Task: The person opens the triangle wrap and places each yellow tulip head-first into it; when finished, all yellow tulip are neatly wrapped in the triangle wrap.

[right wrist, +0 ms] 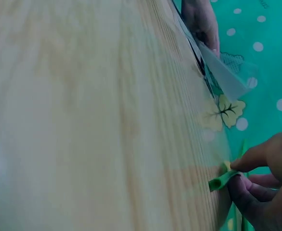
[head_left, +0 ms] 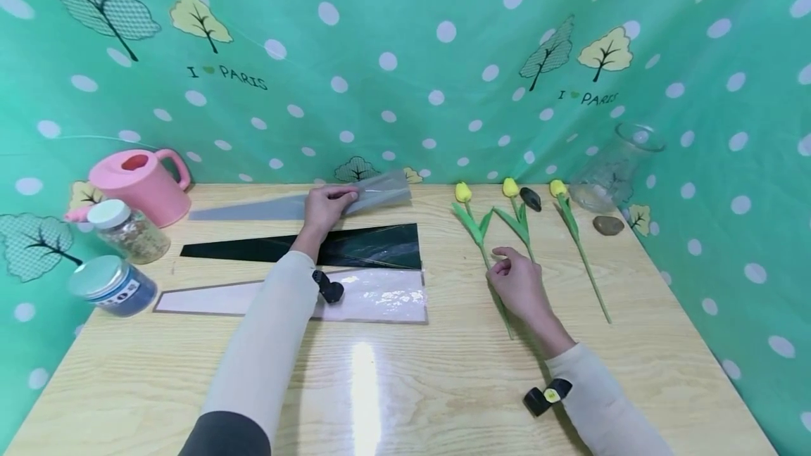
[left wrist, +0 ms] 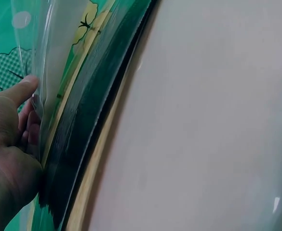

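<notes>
My left hand (head_left: 326, 213) pinches the wide end of a translucent grey tapered plastic flower sleeve (head_left: 260, 210), its edge lifted off the table. In the left wrist view, thumb and fingers hold the clear film (left wrist: 49, 57). Below it lie a black sleeve (head_left: 374, 245) and a white sleeve (head_left: 374, 294), both flat. My right hand (head_left: 519, 287) pinches the green stem (right wrist: 219, 183) of the left yellow tulip (head_left: 464, 193) between thumb and finger. A middle tulip (head_left: 510, 188) lies close by, its lower stem hidden by that hand. Another tulip (head_left: 558, 189) lies farther right.
At the left stand a pink watering can (head_left: 142, 185), a jar with a white lid (head_left: 136, 238) and a blue jar (head_left: 127, 294). A glass vase (head_left: 611, 171) stands at the back right, near a black stone (head_left: 531, 198) and a brown stone (head_left: 608, 225).
</notes>
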Demonstrator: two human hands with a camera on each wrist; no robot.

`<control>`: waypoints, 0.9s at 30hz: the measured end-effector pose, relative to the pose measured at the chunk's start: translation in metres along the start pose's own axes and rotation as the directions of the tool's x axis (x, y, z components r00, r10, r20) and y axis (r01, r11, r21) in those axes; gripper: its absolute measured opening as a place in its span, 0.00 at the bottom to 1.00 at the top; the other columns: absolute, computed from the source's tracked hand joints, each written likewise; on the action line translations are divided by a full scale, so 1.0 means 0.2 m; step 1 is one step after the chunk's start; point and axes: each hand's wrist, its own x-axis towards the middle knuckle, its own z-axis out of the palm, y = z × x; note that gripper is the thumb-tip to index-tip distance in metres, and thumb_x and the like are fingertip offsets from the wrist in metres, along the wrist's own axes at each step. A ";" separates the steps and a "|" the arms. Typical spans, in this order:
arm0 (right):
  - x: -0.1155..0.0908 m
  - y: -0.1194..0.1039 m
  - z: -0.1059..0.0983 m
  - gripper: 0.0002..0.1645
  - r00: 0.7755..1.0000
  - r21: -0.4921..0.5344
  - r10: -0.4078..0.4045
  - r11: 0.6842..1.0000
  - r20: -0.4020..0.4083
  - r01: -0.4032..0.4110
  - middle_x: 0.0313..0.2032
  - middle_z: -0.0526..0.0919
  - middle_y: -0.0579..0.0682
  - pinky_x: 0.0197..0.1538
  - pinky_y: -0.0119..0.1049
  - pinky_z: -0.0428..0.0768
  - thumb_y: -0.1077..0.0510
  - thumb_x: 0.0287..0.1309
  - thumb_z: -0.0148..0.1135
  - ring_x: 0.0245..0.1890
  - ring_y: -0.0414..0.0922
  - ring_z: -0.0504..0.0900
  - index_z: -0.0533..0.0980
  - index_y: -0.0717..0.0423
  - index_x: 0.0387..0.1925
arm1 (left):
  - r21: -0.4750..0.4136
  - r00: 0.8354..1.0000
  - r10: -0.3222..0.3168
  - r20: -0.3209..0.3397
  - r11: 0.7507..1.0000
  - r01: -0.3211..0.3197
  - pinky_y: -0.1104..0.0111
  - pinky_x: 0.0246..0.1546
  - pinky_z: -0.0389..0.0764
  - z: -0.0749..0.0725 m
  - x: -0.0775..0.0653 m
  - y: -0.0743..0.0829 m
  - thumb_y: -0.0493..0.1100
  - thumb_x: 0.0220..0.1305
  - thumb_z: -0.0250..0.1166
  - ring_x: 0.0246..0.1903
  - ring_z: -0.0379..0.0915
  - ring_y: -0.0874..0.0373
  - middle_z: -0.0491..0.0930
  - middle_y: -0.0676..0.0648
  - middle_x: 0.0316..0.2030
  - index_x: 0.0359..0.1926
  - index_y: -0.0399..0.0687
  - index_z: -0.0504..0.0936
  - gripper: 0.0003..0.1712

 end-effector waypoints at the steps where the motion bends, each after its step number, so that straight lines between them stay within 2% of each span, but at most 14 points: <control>1: 0.00 0.00 -0.01 0.23 1.000 0.018 0.012 1.000 0.012 -0.013 0.34 0.88 0.56 0.49 0.47 0.81 0.67 0.63 0.62 0.32 0.46 0.84 0.79 0.67 0.59 | -0.001 1.000 0.002 0.002 1.000 -0.002 0.57 0.61 0.80 0.00 0.00 0.00 0.44 0.68 0.71 0.59 0.80 0.49 0.86 0.42 0.56 0.51 0.45 0.90 0.14; 2: -0.01 0.01 -0.02 0.22 0.999 0.041 0.024 0.999 0.025 -0.025 0.35 0.88 0.57 0.48 0.44 0.81 0.66 0.64 0.62 0.32 0.46 0.84 0.79 0.66 0.59 | -0.001 1.000 0.004 0.005 1.000 -0.004 0.57 0.61 0.80 0.00 0.00 0.00 0.44 0.68 0.71 0.59 0.79 0.49 0.86 0.42 0.56 0.51 0.45 0.90 0.14; 4: -0.02 0.01 -0.04 0.20 0.996 0.117 0.054 0.991 0.065 -0.061 0.38 0.87 0.58 0.38 0.35 0.82 0.66 0.66 0.62 0.35 0.45 0.84 0.80 0.66 0.59 | -0.003 1.000 0.008 0.009 1.000 -0.008 0.57 0.62 0.80 0.01 0.00 0.00 0.43 0.68 0.71 0.60 0.80 0.49 0.86 0.42 0.56 0.50 0.44 0.90 0.13; 6: -0.04 0.00 -0.06 0.20 0.989 0.217 0.086 0.970 0.122 -0.112 0.41 0.85 0.59 0.35 0.29 0.79 0.66 0.69 0.61 0.37 0.45 0.82 0.79 0.65 0.60 | -0.004 1.000 0.008 0.017 1.000 -0.008 0.57 0.62 0.80 0.00 0.00 0.00 0.43 0.68 0.71 0.61 0.79 0.49 0.87 0.43 0.56 0.50 0.43 0.90 0.13; 9: -0.05 -0.01 -0.10 0.20 0.975 0.362 0.129 0.913 0.179 -0.187 0.45 0.82 0.57 0.37 0.26 0.78 0.65 0.72 0.58 0.40 0.42 0.79 0.77 0.63 0.63 | -0.002 0.999 0.004 0.033 1.000 -0.004 0.57 0.63 0.80 0.00 0.00 0.00 0.43 0.69 0.70 0.62 0.79 0.49 0.86 0.43 0.57 0.50 0.43 0.90 0.12; 11: -0.04 -0.03 -0.12 0.22 0.967 0.456 0.154 0.859 0.202 -0.232 0.46 0.79 0.53 0.40 0.26 0.79 0.65 0.73 0.56 0.43 0.42 0.79 0.74 0.62 0.65 | 0.003 0.999 -0.002 0.044 1.000 0.002 0.57 0.63 0.80 -0.01 0.00 -0.01 0.43 0.69 0.70 0.62 0.78 0.49 0.86 0.44 0.57 0.50 0.43 0.90 0.13; 15: -0.01 -0.08 -0.16 0.19 0.960 0.650 0.184 0.707 0.209 -0.277 0.45 0.74 0.45 0.46 0.25 0.80 0.65 0.74 0.56 0.45 0.39 0.77 0.71 0.57 0.64 | 0.019 0.998 -0.014 0.054 1.000 0.013 0.58 0.64 0.79 -0.01 0.01 -0.01 0.44 0.69 0.70 0.63 0.78 0.50 0.86 0.44 0.58 0.50 0.45 0.90 0.13; 19: 0.07 -0.13 -0.20 0.16 0.962 0.829 0.206 0.494 0.181 -0.262 0.41 0.76 0.41 0.44 0.23 0.79 0.66 0.73 0.58 0.41 0.37 0.77 0.72 0.51 0.57 | 0.044 0.998 -0.001 0.060 0.999 -0.001 0.56 0.64 0.79 -0.01 0.01 0.01 0.45 0.70 0.70 0.63 0.78 0.48 0.85 0.43 0.58 0.51 0.46 0.90 0.13; 23: 0.16 -0.16 -0.22 0.16 0.960 0.928 0.246 0.311 0.130 -0.205 0.35 0.81 0.41 0.41 0.26 0.81 0.68 0.72 0.57 0.35 0.38 0.79 0.70 0.52 0.56 | 0.060 0.998 0.003 0.057 0.998 -0.006 0.56 0.63 0.80 0.00 0.01 0.02 0.45 0.70 0.70 0.62 0.78 0.48 0.86 0.43 0.58 0.51 0.46 0.90 0.14; 27: 0.26 -0.20 -0.21 0.17 0.946 0.974 0.314 0.182 0.076 -0.138 0.35 0.82 0.45 0.39 0.29 0.84 0.70 0.69 0.60 0.32 0.41 0.80 0.69 0.53 0.54 | 0.065 0.999 -0.009 0.052 0.998 0.006 0.58 0.63 0.80 0.00 0.01 0.01 0.45 0.70 0.70 0.62 0.78 0.49 0.85 0.44 0.58 0.52 0.46 0.90 0.14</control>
